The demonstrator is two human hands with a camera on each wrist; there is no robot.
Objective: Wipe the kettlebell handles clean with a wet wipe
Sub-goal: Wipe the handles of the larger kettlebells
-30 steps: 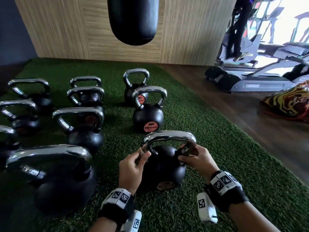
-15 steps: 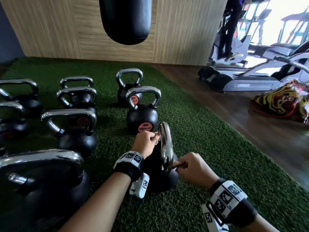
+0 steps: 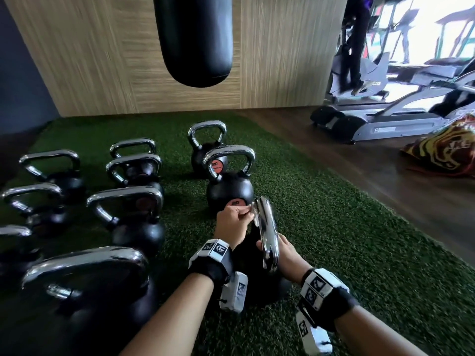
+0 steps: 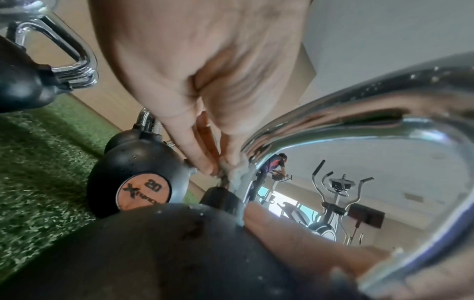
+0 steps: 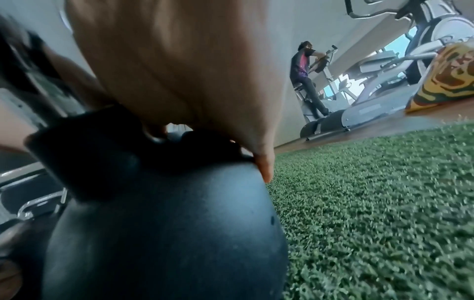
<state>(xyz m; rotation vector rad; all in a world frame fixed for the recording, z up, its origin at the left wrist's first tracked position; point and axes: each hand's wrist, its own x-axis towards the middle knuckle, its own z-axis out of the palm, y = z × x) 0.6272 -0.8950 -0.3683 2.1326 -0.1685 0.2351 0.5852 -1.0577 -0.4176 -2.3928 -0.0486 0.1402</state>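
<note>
A black kettlebell (image 3: 259,286) stands on the green turf straight in front of me, its chrome handle (image 3: 267,232) seen edge-on. My left hand (image 3: 232,222) pinches a small whitish wet wipe (image 3: 248,211) against the far end of that handle. In the left wrist view the wet wipe (image 4: 237,172) sits bunched between my fingertips (image 4: 205,166) and the chrome handle (image 4: 333,125). My right hand (image 3: 285,250) grips the near end of the handle, just above the kettlebell's body (image 5: 166,223).
A kettlebell marked 20 (image 3: 230,191) stands just beyond my left hand, with several more kettlebells (image 3: 128,217) to the left. A black punching bag (image 3: 195,39) hangs ahead. Right of the turf are wooden floor, treadmills (image 3: 385,122), a patterned bag (image 3: 447,152) and a person on a machine.
The kettlebell has turned from handle side-on to handle edge-on. My left hand moved from the near left leg to the far end with the wipe; my right hand came to the near end.
</note>
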